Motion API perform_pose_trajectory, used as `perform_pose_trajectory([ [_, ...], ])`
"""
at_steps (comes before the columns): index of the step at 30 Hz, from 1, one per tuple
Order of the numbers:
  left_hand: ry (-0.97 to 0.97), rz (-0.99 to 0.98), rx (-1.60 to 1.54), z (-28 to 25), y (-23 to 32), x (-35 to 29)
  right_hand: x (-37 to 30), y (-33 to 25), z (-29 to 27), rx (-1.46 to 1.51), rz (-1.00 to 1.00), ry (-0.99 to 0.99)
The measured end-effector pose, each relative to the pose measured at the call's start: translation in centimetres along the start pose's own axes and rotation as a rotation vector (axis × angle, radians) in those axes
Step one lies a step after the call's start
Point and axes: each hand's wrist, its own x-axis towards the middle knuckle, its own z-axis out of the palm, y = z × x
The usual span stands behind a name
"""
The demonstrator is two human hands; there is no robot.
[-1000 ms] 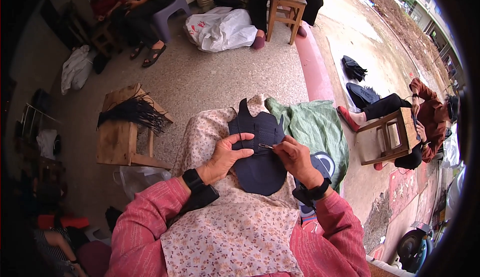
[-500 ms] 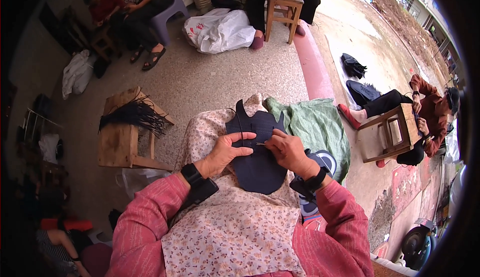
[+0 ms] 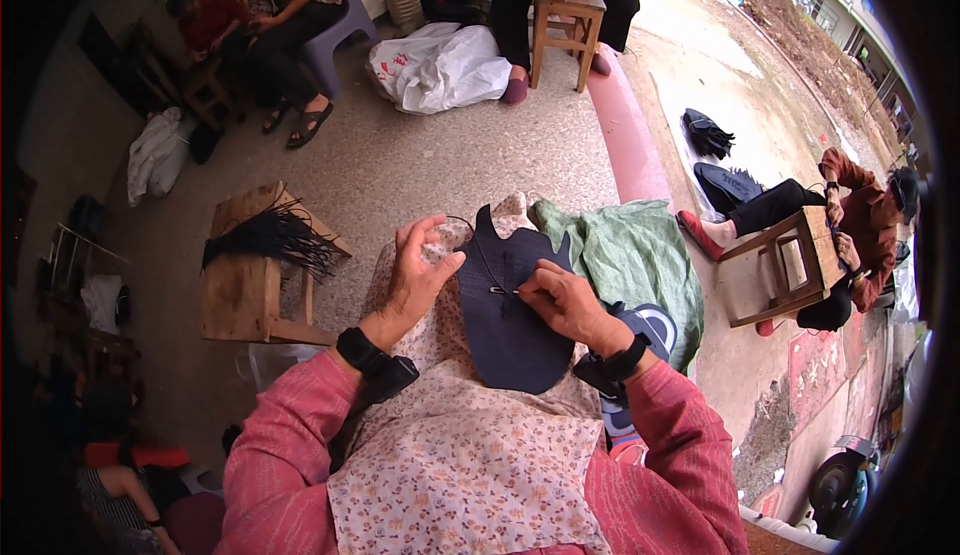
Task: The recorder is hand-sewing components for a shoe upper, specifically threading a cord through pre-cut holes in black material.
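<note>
A dark navy fabric piece (image 3: 520, 350), rounded at the near end and with horn-like points at the far end, lies across my lap. Thumb and fingers of my right hand (image 3: 567, 305) are pinched at the end of a small silver safety pin (image 3: 497, 290) at the middle of the piece. From near the pin a thin black cord (image 3: 476, 246) loops up over the fabric toward the far left. My left hand (image 3: 418, 280) is raised beside the piece's left edge, fingers apart and holding nothing. Under the fabric is a flowered cloth (image 3: 460, 485) covering my lap.
Left of me stands a wooden stool (image 3: 235, 295) with a bundle of black cords (image 3: 272, 238). A green cloth (image 3: 635, 255) lies by my right knee. Other people sit ahead and at right, one by a wooden stool (image 3: 790, 270). A white sack (image 3: 440, 70) rests on the floor ahead.
My left hand has let go of the fabric and moved left and up, its fingers opening. My right hand keeps its pinch near the middle, slightly lower and to the left.
</note>
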Motion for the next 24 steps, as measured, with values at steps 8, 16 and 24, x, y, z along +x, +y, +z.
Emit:
perform_pose_trajectory([
  [8,-0.237,0.856,0.858,-0.1,0.2,1.6,0.0,-0.7,0.6,-0.036,0.005,0.044],
  [16,-0.43,0.948,0.927,-4.3,0.1,2.5,-0.9,-1.1,0.6,-0.113,0.027,0.066],
  [24,-0.305,0.816,1.15,-11.8,0.9,2.0,-0.3,-2.3,-0.2,-0.188,0.085,-0.017],
])
